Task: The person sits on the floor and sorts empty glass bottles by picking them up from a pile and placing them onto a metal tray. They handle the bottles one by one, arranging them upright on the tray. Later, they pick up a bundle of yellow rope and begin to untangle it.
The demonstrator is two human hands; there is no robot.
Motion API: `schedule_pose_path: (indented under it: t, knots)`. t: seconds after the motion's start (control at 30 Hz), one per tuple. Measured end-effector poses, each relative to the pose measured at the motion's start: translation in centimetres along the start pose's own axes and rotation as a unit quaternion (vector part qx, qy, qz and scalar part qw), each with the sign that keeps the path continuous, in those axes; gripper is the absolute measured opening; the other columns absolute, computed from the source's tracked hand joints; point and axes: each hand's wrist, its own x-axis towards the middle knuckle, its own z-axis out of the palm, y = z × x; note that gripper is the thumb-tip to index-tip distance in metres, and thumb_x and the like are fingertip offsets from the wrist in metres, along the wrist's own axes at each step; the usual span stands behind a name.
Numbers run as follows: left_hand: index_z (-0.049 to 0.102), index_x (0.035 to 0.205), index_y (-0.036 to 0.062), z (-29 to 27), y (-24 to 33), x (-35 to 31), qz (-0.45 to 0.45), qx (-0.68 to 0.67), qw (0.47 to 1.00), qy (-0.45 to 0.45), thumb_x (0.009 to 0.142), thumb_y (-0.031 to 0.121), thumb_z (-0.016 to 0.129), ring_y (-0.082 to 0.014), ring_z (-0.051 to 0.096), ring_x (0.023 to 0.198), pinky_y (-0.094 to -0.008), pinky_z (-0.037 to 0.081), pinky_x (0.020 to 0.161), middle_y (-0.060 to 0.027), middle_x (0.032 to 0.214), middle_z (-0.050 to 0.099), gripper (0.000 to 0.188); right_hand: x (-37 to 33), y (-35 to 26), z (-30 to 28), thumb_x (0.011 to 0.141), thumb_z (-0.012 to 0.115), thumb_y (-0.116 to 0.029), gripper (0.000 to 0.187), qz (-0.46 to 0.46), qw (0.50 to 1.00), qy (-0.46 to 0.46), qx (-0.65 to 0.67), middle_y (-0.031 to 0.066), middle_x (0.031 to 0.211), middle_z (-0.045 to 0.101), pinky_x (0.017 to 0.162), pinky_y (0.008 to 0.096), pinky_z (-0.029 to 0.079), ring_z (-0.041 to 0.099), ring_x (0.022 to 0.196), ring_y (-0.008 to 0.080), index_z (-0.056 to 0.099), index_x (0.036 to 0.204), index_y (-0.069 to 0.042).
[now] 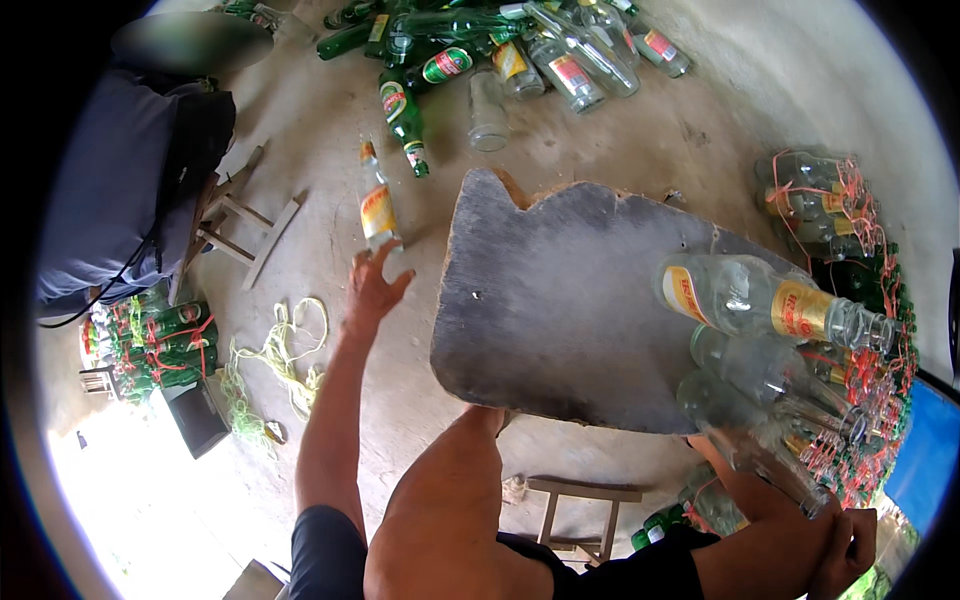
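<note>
My left hand (374, 286) reaches forward, thumb and forefinger spread apart. Its fingertips meet or nearly meet the base of a clear glass bottle (378, 210) with a yellow-orange label; whether they touch, I cannot tell. My right hand (852, 550) is curled closed beside my bent right knee at the lower right, and what is inside the fingers, if anything, is hidden. Close to it, three clear bottles lie side by side on the right end of a dark grey board (560, 300): a labelled one (740, 292), a middle one (745, 360) and a nearer one (735, 415).
Loose green and clear bottles (487, 110) are heaped on the floor ahead. Bundles of bottles tied with red cord (840, 190) line the right wall; another bundle (180, 340) stands left. Pale twine (290, 350) lies near wooden stools (250, 235). A person in dark clothes (110, 190) sits at left.
</note>
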Motion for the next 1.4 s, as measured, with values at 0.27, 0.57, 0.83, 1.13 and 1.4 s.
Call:
schedule_pose_path:
  t: [0.27, 0.57, 0.83, 1.13, 1.4]
  knots:
    - [0.060, 0.146, 0.0185, 0.0, 3.4, -10.5, -0.037, -0.025, 0.998, -0.036, 0.076, 0.027, 0.092, -0.0508, 0.056, 0.125, -0.0542, 0.051, 0.103, -0.0339, 0.136, 0.054, 0.077, -0.3, 0.7, -0.5, 0.093, 0.074, -0.007, 0.007, 0.022, 1.000, -0.012, 0.013, 0.0071, 0.086, 0.074, 0.074, 0.0331, 0.056, 0.069, 0.080, 0.0186, 0.074, 0.094, 0.000]
    - [0.050, 0.141, 0.0037, -1.3, 5.2, -10.7, -0.088, -0.060, 0.994, -0.022, 0.080, 0.023, 0.088, -0.0444, 0.056, 0.128, -0.0556, 0.048, 0.101, -0.0285, 0.135, 0.057, 0.075, -0.2, 1.2, 0.1, 0.091, 0.065, -0.008, 0.011, -0.077, 0.997, -0.002, 0.004, 0.0100, 0.088, 0.073, 0.073, 0.0358, 0.059, 0.071, 0.081, 0.0221, 0.072, 0.093, 0.000]
    - [0.057, 0.129, -0.0048, 1.9, 2.1, -2.6, -0.270, -0.038, 0.962, 0.028, 0.076, 0.039, 0.086, -0.0447, 0.069, 0.109, -0.0514, 0.056, 0.091, -0.0290, 0.116, 0.070, 0.075, -0.9, 2.8, 0.2, 0.086, 0.069, -0.016, 0.012, -0.040, 0.999, 0.001, 0.008, 0.0048, 0.084, 0.071, 0.070, 0.0339, 0.059, 0.072, 0.081, 0.0192, 0.071, 0.088, -0.004]
    - [0.061, 0.124, -0.0097, 0.2, 2.3, -4.6, -0.281, -0.068, 0.957, 0.020, 0.071, 0.041, 0.090, -0.0402, 0.073, 0.103, -0.0478, 0.057, 0.090, -0.0247, 0.108, 0.073, 0.078, -0.7, 1.5, 0.1, 0.091, 0.065, 0.003, 0.005, -0.097, 0.993, 0.003, 0.060, 0.0100, 0.082, 0.061, 0.070, 0.0336, 0.044, 0.056, 0.077, 0.0210, 0.065, 0.086, 0.003]
    - [0.056, 0.123, -0.0061, -10.2, 9.1, -9.2, -0.251, -0.315, 0.911, 0.089, 0.074, 0.016, 0.090, -0.0268, 0.072, 0.097, -0.0392, 0.059, 0.085, -0.0162, 0.106, 0.070, 0.064, -1.8, 1.6, -0.5, 0.087, 0.066, 0.007, 0.007, -0.130, 0.987, 0.037, 0.090, 0.0137, 0.088, 0.067, 0.074, 0.0350, 0.050, 0.063, 0.081, 0.0249, 0.070, 0.091, 0.004]
